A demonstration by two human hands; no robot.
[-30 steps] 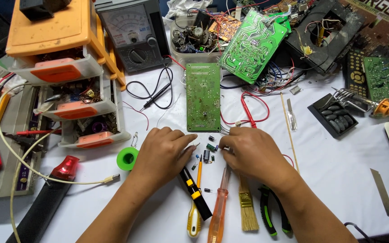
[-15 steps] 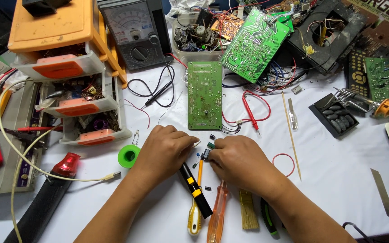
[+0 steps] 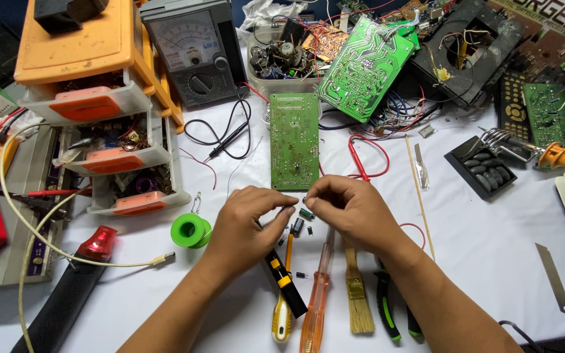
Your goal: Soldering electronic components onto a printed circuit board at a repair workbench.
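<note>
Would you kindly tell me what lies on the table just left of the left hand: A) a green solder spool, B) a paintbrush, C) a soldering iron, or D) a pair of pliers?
A: the green solder spool sits on the white table just left of the left hand.

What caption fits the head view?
Both hands, left and right, pinch a small capacitor below a green circuit board.

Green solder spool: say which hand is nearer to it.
Left. The left hand lies just right of the green solder spool, not touching it; the right hand is farther right, beyond the left hand.
</note>
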